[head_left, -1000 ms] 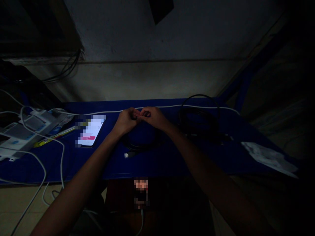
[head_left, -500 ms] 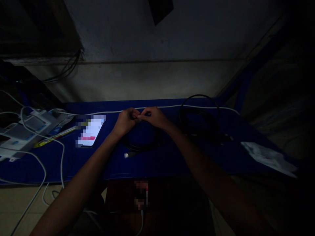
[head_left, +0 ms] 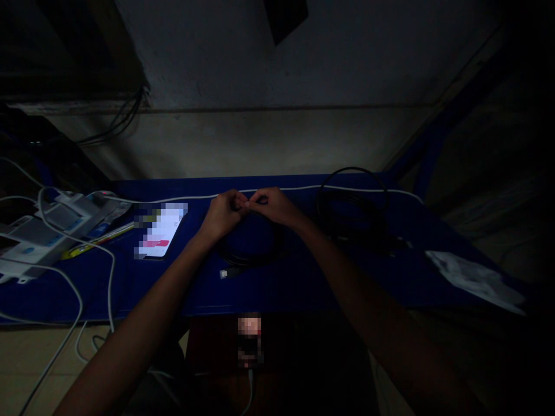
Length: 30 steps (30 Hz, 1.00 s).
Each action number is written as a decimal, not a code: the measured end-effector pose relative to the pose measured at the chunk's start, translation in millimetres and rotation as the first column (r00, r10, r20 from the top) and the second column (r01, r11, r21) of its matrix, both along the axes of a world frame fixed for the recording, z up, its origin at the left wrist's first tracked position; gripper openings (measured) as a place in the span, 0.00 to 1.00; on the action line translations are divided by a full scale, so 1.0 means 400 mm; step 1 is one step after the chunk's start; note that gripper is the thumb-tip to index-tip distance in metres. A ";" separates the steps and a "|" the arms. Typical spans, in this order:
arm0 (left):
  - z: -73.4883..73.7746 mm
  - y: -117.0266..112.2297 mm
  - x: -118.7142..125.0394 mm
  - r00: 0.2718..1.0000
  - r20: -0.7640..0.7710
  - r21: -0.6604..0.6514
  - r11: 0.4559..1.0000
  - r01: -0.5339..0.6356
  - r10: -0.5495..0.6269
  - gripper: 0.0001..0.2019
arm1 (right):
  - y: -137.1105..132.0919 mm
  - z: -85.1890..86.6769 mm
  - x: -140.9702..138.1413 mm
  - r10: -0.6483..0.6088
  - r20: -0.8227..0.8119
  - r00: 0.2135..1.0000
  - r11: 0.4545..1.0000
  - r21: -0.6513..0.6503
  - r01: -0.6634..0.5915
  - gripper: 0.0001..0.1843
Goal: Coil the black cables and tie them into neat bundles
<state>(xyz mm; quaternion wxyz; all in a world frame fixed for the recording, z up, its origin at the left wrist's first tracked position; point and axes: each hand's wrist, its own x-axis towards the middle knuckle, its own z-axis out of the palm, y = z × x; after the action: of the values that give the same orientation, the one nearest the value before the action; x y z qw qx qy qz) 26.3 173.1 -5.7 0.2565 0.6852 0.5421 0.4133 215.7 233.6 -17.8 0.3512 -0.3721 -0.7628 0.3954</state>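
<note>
Left hand [head_left: 223, 212] and right hand [head_left: 272, 206] pinch together atop the cable coil [head_left: 249, 247] lying below them. We judge binding underway, needing steady tension.

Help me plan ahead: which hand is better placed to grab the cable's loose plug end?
Left, probably: the plug lies nearest the left hand, below its wrist, while the right hand would have to cross the coiled cable. Both hands pinch at its top.

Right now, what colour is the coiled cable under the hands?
Black coiled cable, with a pale plug; seen best in the head view.
</note>
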 end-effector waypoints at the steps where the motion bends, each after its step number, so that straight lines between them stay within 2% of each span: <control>1: 0.000 0.000 0.001 1.000 -0.010 0.005 1.000 0.001 -0.001 0.07 | -0.002 0.001 0.000 -0.001 0.005 1.000 1.000 0.001 0.001 0.12; 14: 0.011 -0.006 0.004 0.989 -0.144 0.068 0.998 -0.005 0.015 0.07 | 0.005 -0.005 0.001 0.028 -0.057 0.998 1.000 -0.003 -0.028 0.13; 24: 0.023 -0.013 0.005 0.985 -0.170 0.054 0.999 0.003 0.006 0.10 | 0.011 -0.008 0.005 0.015 -0.046 0.999 1.000 -0.013 -0.015 0.12; 27: 0.020 -0.010 0.003 0.983 -0.183 0.060 0.998 0.015 -0.004 0.09 | 0.010 -0.006 0.004 0.017 -0.082 0.996 1.000 0.020 -0.015 0.12; 30: 0.009 -0.003 -0.002 0.981 -0.195 0.077 0.997 0.002 0.013 0.06 | 0.006 0.005 0.006 0.072 -0.109 0.991 0.996 0.061 -0.066 0.09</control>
<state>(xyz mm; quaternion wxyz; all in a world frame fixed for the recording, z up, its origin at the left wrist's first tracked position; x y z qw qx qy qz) 25.6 171.8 -2.1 0.1744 0.7303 0.5501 0.3655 218.0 236.2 -15.8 0.3897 -0.3125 -0.7657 0.4052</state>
